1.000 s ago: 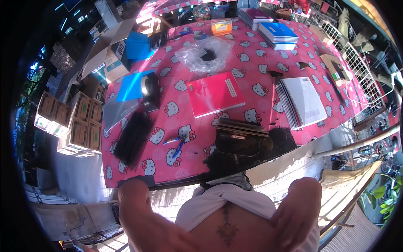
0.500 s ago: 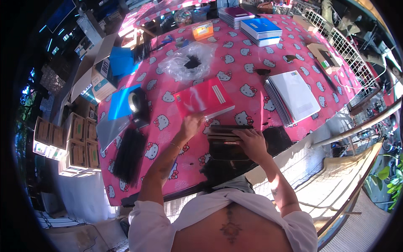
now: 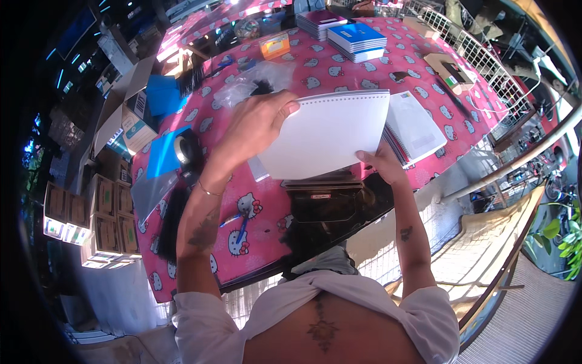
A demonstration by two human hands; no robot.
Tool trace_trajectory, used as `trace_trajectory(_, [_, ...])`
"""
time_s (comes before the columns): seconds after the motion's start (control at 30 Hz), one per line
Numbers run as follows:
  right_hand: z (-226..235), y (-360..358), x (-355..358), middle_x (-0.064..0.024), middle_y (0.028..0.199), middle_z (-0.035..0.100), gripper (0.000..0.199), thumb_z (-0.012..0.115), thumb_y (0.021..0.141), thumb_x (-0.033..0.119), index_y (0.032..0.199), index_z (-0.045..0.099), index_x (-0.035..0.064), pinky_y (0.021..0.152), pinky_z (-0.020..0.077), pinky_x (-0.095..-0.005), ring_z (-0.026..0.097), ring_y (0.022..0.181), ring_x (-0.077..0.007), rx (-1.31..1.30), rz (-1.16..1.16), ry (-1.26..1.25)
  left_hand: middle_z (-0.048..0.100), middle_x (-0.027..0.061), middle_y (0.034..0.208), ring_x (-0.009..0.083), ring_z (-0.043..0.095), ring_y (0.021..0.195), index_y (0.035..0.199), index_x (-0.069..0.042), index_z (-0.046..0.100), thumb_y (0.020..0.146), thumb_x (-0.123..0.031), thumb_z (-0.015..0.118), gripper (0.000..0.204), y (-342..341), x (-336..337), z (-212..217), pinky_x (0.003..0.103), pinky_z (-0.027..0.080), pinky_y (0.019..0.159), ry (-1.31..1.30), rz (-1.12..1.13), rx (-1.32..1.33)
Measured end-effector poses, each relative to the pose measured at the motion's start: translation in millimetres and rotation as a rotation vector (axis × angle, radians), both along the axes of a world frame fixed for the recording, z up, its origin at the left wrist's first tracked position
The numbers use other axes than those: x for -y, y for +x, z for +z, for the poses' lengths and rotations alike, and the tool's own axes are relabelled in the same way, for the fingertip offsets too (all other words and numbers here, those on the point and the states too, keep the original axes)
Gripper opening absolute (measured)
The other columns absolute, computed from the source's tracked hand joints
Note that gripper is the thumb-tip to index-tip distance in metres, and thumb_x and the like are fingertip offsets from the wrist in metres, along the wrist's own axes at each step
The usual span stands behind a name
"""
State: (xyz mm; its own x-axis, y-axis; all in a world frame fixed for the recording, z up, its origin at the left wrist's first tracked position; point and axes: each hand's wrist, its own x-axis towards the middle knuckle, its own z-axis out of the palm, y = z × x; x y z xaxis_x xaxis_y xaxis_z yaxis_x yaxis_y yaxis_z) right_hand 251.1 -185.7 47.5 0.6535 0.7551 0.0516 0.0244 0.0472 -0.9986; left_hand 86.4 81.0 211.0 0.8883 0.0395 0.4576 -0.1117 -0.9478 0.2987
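Observation:
Between both hands I hold a white sheaf of paper (image 3: 330,136), tilted up, with small punched holes along its far edge. My left hand (image 3: 257,124) pinches its upper left corner. My right hand (image 3: 382,162) grips the lower right corner, thumb on the face. Just below the paper sits a dark metal hole punch (image 3: 321,203) at the table's near edge, partly covered by the paper. A pale edge of a stack (image 3: 257,169) shows under my left wrist; the paper hides the rest. White spiral notebooks (image 3: 418,127) lie right of my right hand.
Blue notebooks (image 3: 357,42) and purple notebooks (image 3: 320,24) are stacked at the back. A clear plastic bag (image 3: 242,85), an orange box (image 3: 274,45), a tape roll (image 3: 182,150), pens (image 3: 241,229) and black wire bundles (image 3: 168,227) lie about the pink table. Cardboard boxes (image 3: 112,209) stand left.
The white punched paper is now raised in both hands, covering where the red-covered stack lay. My left hand has moved up and left from that stack; my right has risen off the punch.

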Motion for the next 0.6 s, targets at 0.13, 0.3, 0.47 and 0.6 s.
trace_trajectory(0.13, [-9, -37, 15, -0.0058, 0.107, 0.072, 0.036, 0.076, 0.091, 0.025, 0.114, 0.071, -0.0014, 0.091, 0.0483, -0.0304, 0.063, 0.1, -0.0115, -0.128, -0.116, 0.241, 0.066, 0.0127, 0.102, 0.0314, 0.065, 0.087, 0.107, 0.0, 0.066, 0.086, -0.012, 0.075, 0.026, -6, 15, 11, 0.041, 0.052, 0.071, -0.085, -0.22, 0.169])
trace_trajectory(0.3, [-24, -48, 34, -0.0067, 0.115, 0.07, 0.042, 0.078, 0.089, 0.023, 0.121, 0.066, -0.0006, 0.096, 0.0485, -0.034, 0.062, 0.107, -0.0145, -0.209, -0.156, 0.222, 0.066, 0.0142, 0.088, 0.0309, 0.066, 0.077, 0.1, 0.0, 0.065, 0.087, -0.011, 0.074, 0.019, 0, 16, -4, 0.04, 0.051, 0.067, -0.171, -0.179, 0.164])
trace_trajectory(0.47, [-20, -61, 47, -0.0018, 0.103, 0.071, 0.039, 0.078, 0.09, 0.026, 0.115, 0.07, -0.0025, 0.09, 0.0482, -0.0291, 0.061, 0.096, -0.0097, -0.107, -0.061, 0.212, 0.065, 0.0177, 0.078, 0.0345, 0.067, 0.073, 0.096, -0.002, 0.064, 0.092, -0.011, 0.069, 0.011, 0, 14, -8, 0.04, 0.049, 0.065, -0.112, -0.141, 0.113])
trace_trajectory(0.6, [-8, -72, 51, -0.0033, 0.104, 0.071, 0.04, 0.078, 0.089, 0.023, 0.117, 0.068, -0.0045, 0.09, 0.0484, -0.03, 0.061, 0.097, -0.0101, -0.147, -0.019, 0.15, 0.064, 0.0182, 0.078, 0.0373, 0.065, 0.072, 0.092, -0.002, 0.061, 0.093, -0.009, 0.066, 0.009, 3, 10, -25, 0.042, 0.048, 0.064, -0.108, -0.087, 0.081])
